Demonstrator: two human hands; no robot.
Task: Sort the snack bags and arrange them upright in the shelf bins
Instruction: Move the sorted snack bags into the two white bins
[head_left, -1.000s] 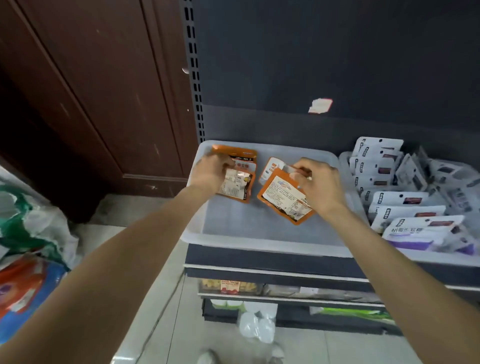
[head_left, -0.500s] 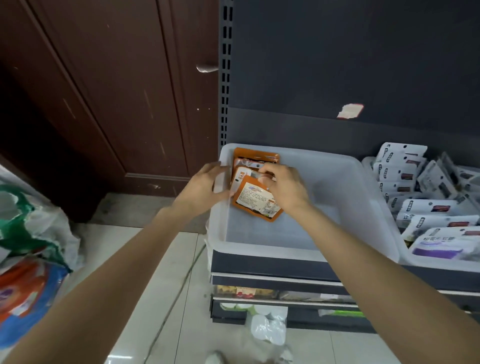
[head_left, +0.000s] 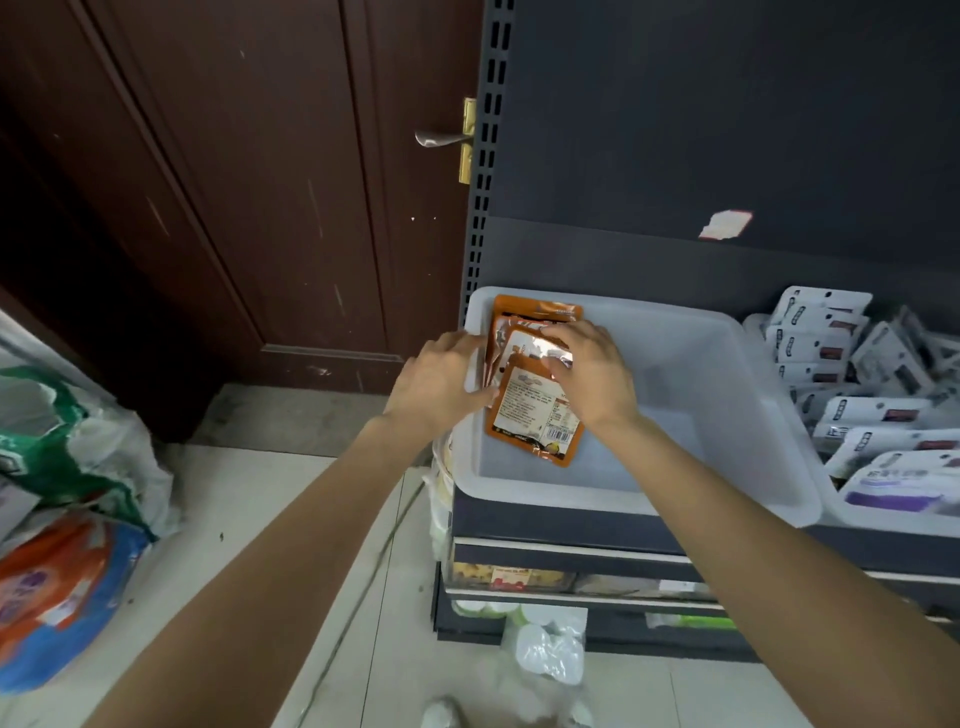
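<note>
Orange bags (head_left: 535, 410) stacked leaning in bin (head_left: 727, 415), far-left corner. Right hand (head_left: 592, 374) grip curled over bag tops, pinching them together. Left hand (head_left: 441, 384) fingers flat against stack's left side, likely bracing so bags stand upright. White bags (head_left: 852, 395) fill next bin, right of grip.

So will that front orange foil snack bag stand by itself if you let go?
Probably not: the flat orange foil snack bag leans on the bags behind. Glossy film likely slides on the smooth translucent plastic bin. It looks thin and light.
</note>
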